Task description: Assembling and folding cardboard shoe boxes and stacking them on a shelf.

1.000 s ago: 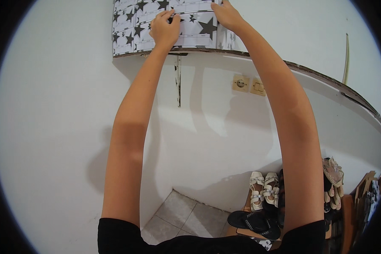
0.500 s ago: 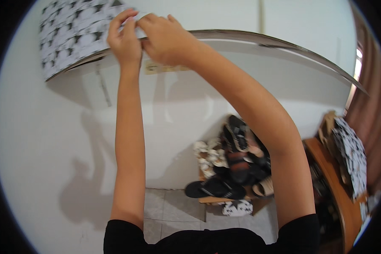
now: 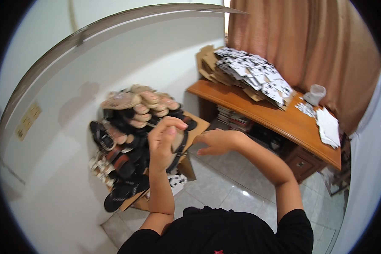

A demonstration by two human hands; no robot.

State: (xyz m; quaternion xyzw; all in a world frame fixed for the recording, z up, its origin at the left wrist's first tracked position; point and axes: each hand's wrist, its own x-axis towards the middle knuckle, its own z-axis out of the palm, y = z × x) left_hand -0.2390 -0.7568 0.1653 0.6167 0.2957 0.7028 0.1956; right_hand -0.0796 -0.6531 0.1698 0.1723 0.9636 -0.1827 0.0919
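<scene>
Well, both hands hang apart and bare from where I stand, with nothing gripped that I can see. The left hand curls its fingers loosely above the front edge of a low tan stand, and a black-strapped sandal lies just beyond it; whether the two touch I cannot tell. The right hand reaches inward with its thumb apart from the fingers, near the stand's right corner.

Shoes crowd the stand: a heap of flat shoes with peach insoles toward the back edge, a brown-lined shoe near the middle, and a black flip-flop at the front left corner. All of them lie to the right hand's left, so the left hand is nearer.

Ahead and to the right of both hands, a stack of star-printed cardboard lies along the back edge of the brown surface, its long axis following that edge. Of the two, the right hand is nearer to this stack, though well apart from it. White sheets rest toward the surface's right end.
</scene>
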